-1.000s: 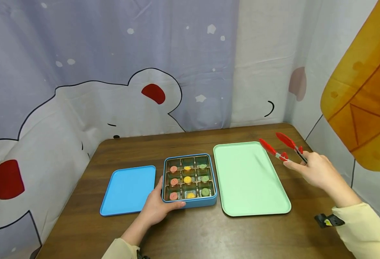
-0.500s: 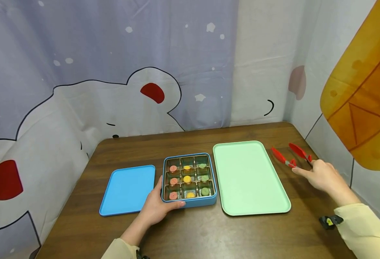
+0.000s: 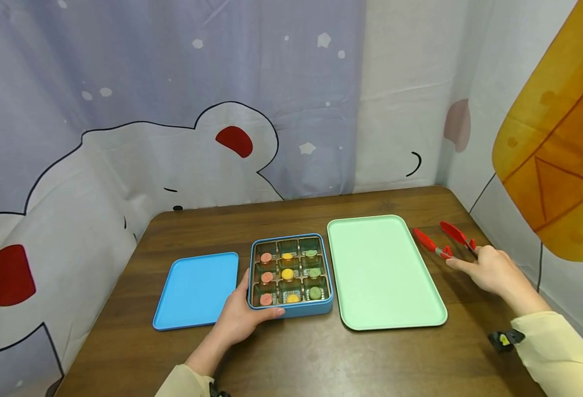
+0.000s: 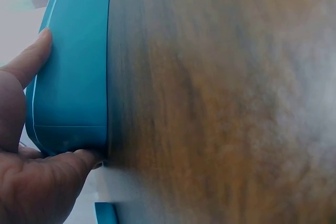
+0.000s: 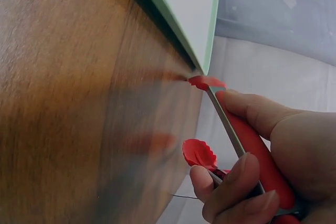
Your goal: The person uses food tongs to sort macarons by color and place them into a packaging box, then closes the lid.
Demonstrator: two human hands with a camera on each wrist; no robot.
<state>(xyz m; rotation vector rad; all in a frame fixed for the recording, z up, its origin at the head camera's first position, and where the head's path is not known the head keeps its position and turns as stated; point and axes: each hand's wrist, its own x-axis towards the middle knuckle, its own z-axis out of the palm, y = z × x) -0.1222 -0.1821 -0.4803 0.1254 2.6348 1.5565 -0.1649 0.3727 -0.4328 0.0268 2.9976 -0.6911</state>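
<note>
A blue square box (image 3: 293, 312) stands on the table, its gold insert divided into several cells. Small pink, yellow and green button-like discs lie in the cells, including a yellow disc (image 3: 287, 274) in the middle one. My left hand (image 3: 239, 317) holds the box's near left corner, thumb on the front wall and fingers along the left side. Red tongs (image 3: 423, 239) are gripped in my right hand (image 3: 495, 271), their tips spread apart with nothing between them. In the right wrist view, fingers and thumb wrap the tongs' red handle (image 5: 257, 156).
Right of the box lies a pale green tray (image 3: 385, 270), between it and the tongs. A flat blue tray or lid (image 3: 197, 289) lies to the left. Printed curtains (image 3: 301, 110) close off the back and sides of the wooden table (image 3: 351, 364).
My right hand has lowered the tongs and moved them slightly right, then shifted them a little back left beside the green tray. The left hand and box stay put.
</note>
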